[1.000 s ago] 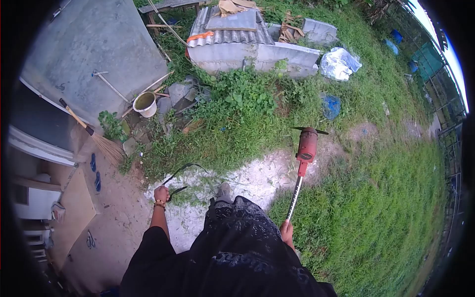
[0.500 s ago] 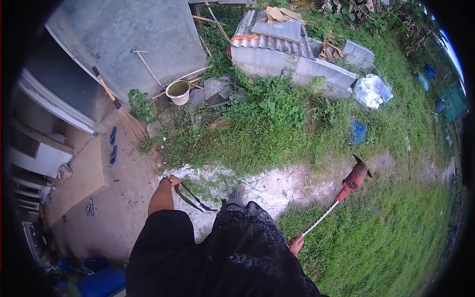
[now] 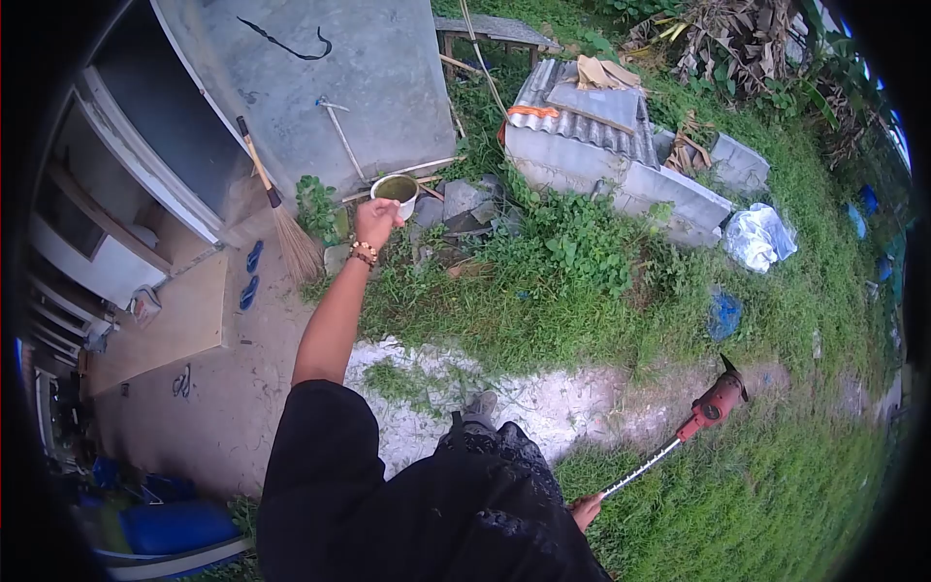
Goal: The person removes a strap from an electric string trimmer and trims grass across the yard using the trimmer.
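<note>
My left hand point(image 3: 376, 223) reaches forward with loosely bent, parted fingers and nothing in it, in line with the rim of a white bucket point(image 3: 405, 206) of murky liquid. Far beyond it, a black strap point(image 3: 291, 44) shows against the grey wall; whether it is in the air or touching the wall cannot be told. My right hand point(image 3: 585, 510) is wrapped round the pale shaft of a red-headed tool point(image 3: 713, 407), whose dark blade points away over the grass at the right.
A broom point(image 3: 281, 209) leans by the doorway, with blue slippers point(image 3: 251, 276) nearby. Ahead stand a low block structure point(image 3: 582, 160) with a corrugated top and a silvery sheet point(image 3: 759, 238). A blue drum point(image 3: 179, 527) lies at the lower left.
My left hand has let go of the black strap and swung up and forward; the strap is now far ahead at the wall. The red tool has swung right and down in view, still held.
</note>
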`<act>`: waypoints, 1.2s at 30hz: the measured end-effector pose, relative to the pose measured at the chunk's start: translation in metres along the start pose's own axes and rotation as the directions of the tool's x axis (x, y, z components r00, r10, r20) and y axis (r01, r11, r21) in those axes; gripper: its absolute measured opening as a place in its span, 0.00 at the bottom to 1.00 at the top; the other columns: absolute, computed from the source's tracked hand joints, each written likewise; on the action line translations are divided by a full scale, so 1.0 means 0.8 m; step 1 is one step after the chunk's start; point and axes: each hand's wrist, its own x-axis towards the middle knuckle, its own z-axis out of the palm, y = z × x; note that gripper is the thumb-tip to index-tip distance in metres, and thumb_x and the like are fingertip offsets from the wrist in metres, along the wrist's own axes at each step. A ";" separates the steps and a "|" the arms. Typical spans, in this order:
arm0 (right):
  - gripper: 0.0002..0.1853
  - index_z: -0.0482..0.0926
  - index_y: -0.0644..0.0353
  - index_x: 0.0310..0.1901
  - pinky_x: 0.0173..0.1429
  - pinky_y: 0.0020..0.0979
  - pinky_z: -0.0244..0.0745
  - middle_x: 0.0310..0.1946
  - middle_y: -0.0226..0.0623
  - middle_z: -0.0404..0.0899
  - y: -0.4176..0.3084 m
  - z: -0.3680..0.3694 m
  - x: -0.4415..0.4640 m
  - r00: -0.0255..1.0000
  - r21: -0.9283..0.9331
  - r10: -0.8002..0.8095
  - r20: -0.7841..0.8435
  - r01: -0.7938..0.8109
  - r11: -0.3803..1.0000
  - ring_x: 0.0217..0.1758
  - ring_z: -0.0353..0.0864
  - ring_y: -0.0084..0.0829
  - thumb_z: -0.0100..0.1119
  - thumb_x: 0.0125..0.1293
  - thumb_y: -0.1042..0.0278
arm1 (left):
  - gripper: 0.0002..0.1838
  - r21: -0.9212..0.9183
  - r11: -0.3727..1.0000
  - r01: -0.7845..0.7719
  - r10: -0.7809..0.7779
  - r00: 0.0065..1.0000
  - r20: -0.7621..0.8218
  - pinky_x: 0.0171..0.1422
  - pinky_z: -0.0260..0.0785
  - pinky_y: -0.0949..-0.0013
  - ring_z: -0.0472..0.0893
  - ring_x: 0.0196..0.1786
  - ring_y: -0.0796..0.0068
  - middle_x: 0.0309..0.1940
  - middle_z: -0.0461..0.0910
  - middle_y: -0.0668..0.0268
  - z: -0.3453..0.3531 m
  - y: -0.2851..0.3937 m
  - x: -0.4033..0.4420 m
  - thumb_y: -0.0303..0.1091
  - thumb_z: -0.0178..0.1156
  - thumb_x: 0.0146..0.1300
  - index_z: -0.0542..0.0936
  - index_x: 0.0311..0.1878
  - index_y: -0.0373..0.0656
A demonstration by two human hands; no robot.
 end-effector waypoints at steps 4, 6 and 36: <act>0.28 0.63 0.58 0.26 0.19 0.26 0.63 0.15 0.28 0.61 -0.037 0.004 -0.006 0.993 -0.086 -0.102 0.067 0.107 0.990 0.14 0.62 0.23 0.33 0.72 0.40 | 0.15 0.090 0.965 0.248 -0.257 0.804 0.536 0.23 0.71 0.75 0.79 0.18 0.78 0.17 0.77 0.67 0.172 -0.023 -0.231 0.36 0.52 0.68 0.80 0.33 0.33; 0.28 0.64 0.59 0.26 0.19 0.26 0.64 0.15 0.29 0.62 -0.051 -0.005 0.002 0.987 -0.095 -0.108 0.119 0.120 0.988 0.15 0.63 0.22 0.32 0.72 0.40 | 0.31 0.311 0.949 0.051 -0.293 0.504 0.812 0.39 0.74 0.69 0.82 0.25 0.73 0.16 0.80 0.66 0.237 -0.014 -0.318 0.53 0.38 0.71 0.83 0.32 0.37; 0.23 0.72 0.65 0.48 0.49 0.34 0.67 0.33 0.39 0.73 -0.497 0.168 -0.029 0.582 -0.299 -0.417 0.698 0.766 0.569 0.38 0.72 0.32 0.40 0.73 0.49 | 0.13 -0.431 0.533 0.728 0.143 0.424 0.894 0.33 0.68 0.72 0.74 0.27 0.83 0.22 0.74 0.72 0.410 0.216 -0.554 0.43 0.59 0.65 0.75 0.32 0.43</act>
